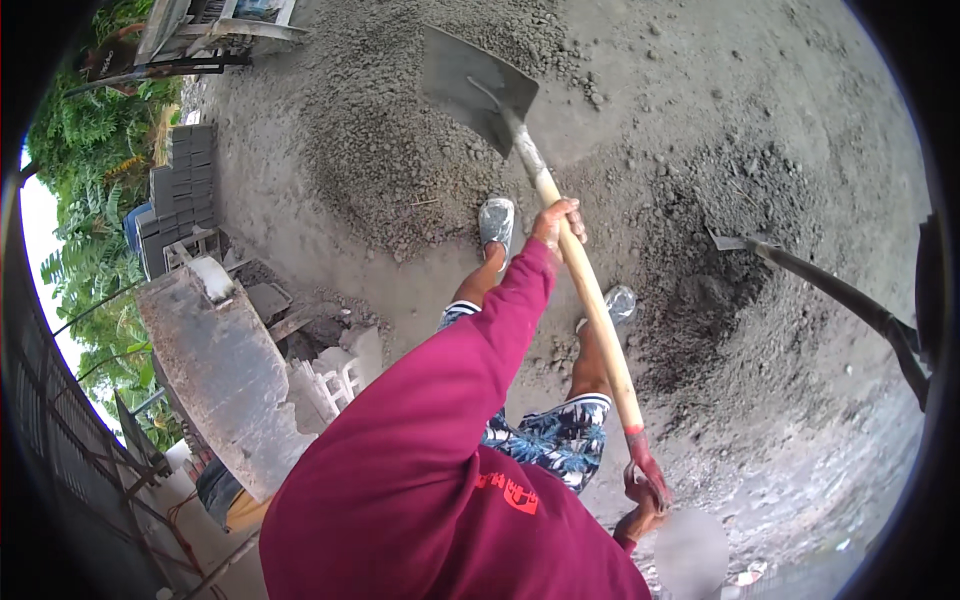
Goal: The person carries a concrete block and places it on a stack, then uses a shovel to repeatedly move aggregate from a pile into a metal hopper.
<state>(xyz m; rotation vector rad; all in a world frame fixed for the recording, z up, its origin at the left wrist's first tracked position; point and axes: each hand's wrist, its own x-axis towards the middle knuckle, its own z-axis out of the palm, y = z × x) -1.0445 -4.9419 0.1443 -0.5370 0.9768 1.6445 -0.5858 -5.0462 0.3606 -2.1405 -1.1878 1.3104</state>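
Note:
A long-handled shovel (595,315) runs from the upper middle down to the lower right. Its flat grey blade (470,85) is at the far end, over the floor beside a gravelly pile, and no load shows on it. My left hand (558,222) is wrapped round the pale wooden shaft below the blade's socket. Down at the near end, my right hand (642,508) grips the red handle, partly hidden by it. Both my feet, in grey dusty shoes (496,218), stand on the floor near the shaft.
A grey gravelly heap (385,140) spreads beyond my feet. Darker loose material (700,300) lies to the right, with a second shovel's dark shaft (840,285) above it. On the left are stacked grey blocks (188,175), a worn flat board (215,360) and white plastic pieces (335,385).

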